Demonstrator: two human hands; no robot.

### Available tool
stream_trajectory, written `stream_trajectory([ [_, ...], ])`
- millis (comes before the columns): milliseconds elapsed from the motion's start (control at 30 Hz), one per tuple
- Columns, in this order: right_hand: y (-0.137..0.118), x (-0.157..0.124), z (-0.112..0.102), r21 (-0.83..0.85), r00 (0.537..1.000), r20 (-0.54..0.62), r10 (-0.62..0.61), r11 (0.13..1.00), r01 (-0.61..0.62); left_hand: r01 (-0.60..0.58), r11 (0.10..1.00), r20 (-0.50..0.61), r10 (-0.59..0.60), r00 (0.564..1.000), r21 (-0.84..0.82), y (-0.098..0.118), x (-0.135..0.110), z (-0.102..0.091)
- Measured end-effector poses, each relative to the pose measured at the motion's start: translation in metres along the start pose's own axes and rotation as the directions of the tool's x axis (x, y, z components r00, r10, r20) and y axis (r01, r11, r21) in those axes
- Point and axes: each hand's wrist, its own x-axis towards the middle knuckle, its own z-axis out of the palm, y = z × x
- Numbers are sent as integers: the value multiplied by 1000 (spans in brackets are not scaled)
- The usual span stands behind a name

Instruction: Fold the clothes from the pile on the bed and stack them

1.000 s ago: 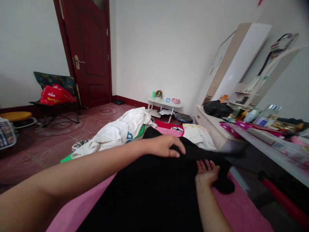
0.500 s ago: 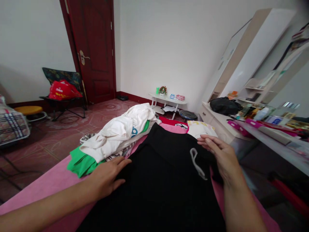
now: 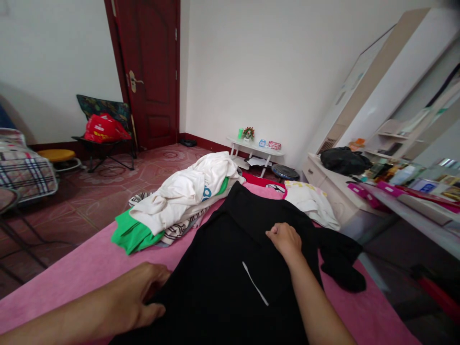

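Note:
A black garment (image 3: 215,287) lies spread out on the pink cover in front of me, with one sleeve (image 3: 343,261) sticking out to the right. A thin white strip (image 3: 255,283) runs slantwise over the dark cloth. My right hand (image 3: 286,241) is closed over the upper right part of the garment, fingers curled on black cloth. At the lower left edge of the garment rests my left hand (image 3: 142,294), open, with thumb and forefinger apart; its other fingers are partly hidden.
White, green and patterned clothes (image 3: 179,196) form a heap at the left. A white and yellow cloth (image 3: 311,199) and a red piece (image 3: 264,181) lie beyond the garment. The pink cover (image 3: 82,282) borders a cluttered dresser (image 3: 334,191) at right.
My right hand has moved left from the garment's right edge and closed over it. My left hand has slid down its left edge. The white strip now lies straighter and farther left.

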Motion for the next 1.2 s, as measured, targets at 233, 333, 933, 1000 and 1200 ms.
stream_trajectory([
  [233,-6,18,1,60,999,6,31,998,-31,-29,1000,-41,29,999,-4,2,3,7],
  [333,-6,24,7,103,1000,16,-8,995,6,-53,998,-16,53,998,-23,7,3,9],
  [933,29,33,-41,981,967,-42,250,-175,88,-317,949,310,303,901,-7,136,-3,18],
  [1000,39,39,-36,989,959,-60,278,-115,95,-381,924,346,365,864,-24,141,8,28],
  [1200,79,55,-18,799,853,-343,392,599,46,-477,859,620,480,620,-187,127,49,66],
])
